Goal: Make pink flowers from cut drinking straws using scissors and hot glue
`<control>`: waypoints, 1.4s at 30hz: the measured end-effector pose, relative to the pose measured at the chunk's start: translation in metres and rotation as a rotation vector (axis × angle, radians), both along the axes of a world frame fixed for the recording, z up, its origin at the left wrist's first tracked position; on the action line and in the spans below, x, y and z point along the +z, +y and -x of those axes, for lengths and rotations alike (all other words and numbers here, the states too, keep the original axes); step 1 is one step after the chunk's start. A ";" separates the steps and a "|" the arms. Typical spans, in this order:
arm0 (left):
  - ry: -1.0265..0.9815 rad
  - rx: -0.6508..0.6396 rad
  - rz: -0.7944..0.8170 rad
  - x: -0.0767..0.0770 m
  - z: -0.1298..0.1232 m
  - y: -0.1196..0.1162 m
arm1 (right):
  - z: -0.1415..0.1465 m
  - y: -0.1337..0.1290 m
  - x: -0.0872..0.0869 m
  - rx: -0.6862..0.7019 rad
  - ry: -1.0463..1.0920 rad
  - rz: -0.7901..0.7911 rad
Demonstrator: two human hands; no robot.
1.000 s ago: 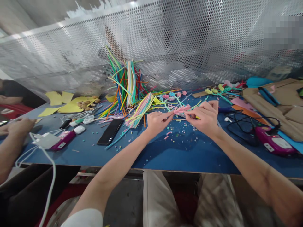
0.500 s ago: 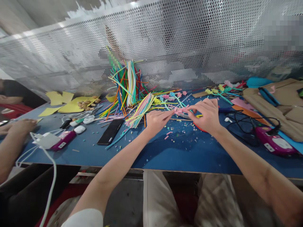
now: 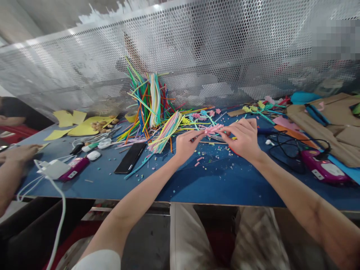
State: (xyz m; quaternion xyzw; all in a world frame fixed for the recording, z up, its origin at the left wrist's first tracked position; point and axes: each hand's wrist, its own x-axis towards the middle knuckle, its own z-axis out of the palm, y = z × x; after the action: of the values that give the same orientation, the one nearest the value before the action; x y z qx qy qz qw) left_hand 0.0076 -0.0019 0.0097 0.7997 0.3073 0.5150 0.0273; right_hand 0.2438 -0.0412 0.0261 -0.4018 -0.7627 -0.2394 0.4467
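Between my two hands is a pink pipe-cleaner flower, held just above the blue table. My left hand pinches its left end between thumb and fingers. My right hand grips the opposite end with its fingertips. Small pink and pastel clippings lie on the table below. Left of my left hand lies a bundle of pastel pipe cleaners. Behind my hands are finished-looking pink and blue pipe-cleaner flowers on stems.
A black phone, a purple power strip and white cables lie left. Another purple power strip and brown cardboard lie right. A perforated metal screen closes the back. A co-worker's hand rests at far left.
My fingers have shifted slightly on the pink flower, and its petals look more spread out. The left hand's fingers are more bent. The co-worker's hand at the left has moved a little.
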 end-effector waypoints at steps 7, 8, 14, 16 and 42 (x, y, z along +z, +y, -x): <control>-0.038 -0.008 0.011 0.000 0.001 0.000 | -0.001 0.001 -0.001 0.003 -0.034 -0.030; -0.036 -0.007 0.011 0.000 0.001 0.000 | -0.001 0.001 0.000 0.000 -0.026 -0.033; -0.044 0.038 -0.012 -0.001 0.000 -0.001 | 0.003 -0.001 0.001 0.015 0.069 -0.013; -0.063 0.034 0.004 -0.002 -0.001 -0.001 | 0.004 -0.001 0.000 0.018 0.090 -0.027; -0.083 -0.045 0.037 -0.001 -0.001 -0.003 | 0.004 -0.004 -0.004 -0.071 -0.025 0.023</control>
State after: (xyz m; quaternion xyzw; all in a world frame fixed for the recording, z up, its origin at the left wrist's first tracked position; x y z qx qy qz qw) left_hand 0.0082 -0.0054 0.0090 0.7838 0.2974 0.5411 0.0664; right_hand 0.2394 -0.0454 0.0218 -0.4309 -0.7559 -0.2514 0.4239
